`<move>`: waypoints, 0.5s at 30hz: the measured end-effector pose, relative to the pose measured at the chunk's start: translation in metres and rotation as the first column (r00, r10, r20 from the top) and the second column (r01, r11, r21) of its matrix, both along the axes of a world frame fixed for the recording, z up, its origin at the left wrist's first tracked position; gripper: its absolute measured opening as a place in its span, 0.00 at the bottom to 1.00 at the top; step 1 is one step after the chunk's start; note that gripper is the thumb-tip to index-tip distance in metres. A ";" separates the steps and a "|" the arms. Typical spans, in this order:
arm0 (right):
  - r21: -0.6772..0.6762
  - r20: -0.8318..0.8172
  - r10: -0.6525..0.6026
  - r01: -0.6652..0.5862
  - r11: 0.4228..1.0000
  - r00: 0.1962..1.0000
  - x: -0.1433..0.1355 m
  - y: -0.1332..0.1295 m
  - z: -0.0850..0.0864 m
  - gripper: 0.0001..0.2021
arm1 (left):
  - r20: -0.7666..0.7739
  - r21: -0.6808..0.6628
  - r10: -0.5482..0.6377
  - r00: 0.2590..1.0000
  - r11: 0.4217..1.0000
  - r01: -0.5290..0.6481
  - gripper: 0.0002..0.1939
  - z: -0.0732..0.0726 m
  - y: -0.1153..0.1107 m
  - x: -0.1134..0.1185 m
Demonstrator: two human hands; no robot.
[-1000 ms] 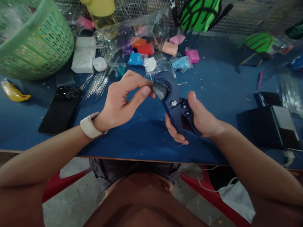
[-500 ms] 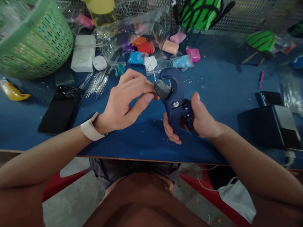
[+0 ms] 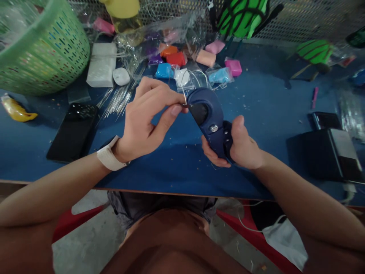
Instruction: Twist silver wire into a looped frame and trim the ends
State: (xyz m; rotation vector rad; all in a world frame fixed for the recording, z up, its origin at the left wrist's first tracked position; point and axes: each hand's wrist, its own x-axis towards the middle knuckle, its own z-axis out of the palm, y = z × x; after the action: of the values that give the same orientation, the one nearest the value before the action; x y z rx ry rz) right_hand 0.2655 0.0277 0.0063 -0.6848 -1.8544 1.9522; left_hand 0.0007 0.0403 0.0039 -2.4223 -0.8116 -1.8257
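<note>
My right hand is wrapped round the handles of a dark blue ratchet pipe cutter, now squeezed together. The cutter's dark blade is closed into its curved jaw. Thumb and forefinger of my left hand pinch a thin bent silvery wire right beside the jaw tip. A small dark bit shows at those fingertips; what it is I cannot tell. Behind the left hand, a bundle of straight wires lies on the blue table.
Several bagged clay lumps, such as a red one, lie at the back. A green basket, a white box and a black phone stand or lie left. On the right are a dark box and a green-striped model.
The cutter's handles have come together and its blade has swung into the jaw. My right hand has shifted slightly right; the left hand has drawn a little left with the wire.
</note>
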 end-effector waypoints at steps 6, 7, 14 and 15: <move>0.070 -0.066 -0.061 0.066 0.995 0.996 0.005 0.006 0.001 0.54 | 0.036 -0.010 -0.025 0.999 1.000 0.025 0.10 0.002 0.002 -0.002; 0.078 -0.056 -0.073 0.078 0.994 0.996 0.006 0.007 0.002 0.55 | 0.042 -0.007 -0.039 0.998 0.999 0.039 0.10 0.002 0.003 -0.002; 0.045 -0.046 0.081 -0.079 0.996 0.996 0.007 0.007 0.008 0.54 | 0.065 -0.013 -0.057 0.996 0.998 0.058 0.12 0.006 0.000 0.000; 0.002 -0.051 0.095 -0.095 0.996 0.994 0.007 0.006 0.010 0.53 | 0.069 -0.019 -0.036 0.997 0.999 0.038 0.12 0.006 0.000 0.000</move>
State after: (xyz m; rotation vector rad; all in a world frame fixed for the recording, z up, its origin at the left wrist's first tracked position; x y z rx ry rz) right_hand 0.2726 0.0341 0.0162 -0.5511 -1.8871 2.0097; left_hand 0.0004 0.0401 0.0097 -2.4149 -0.7984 -1.9330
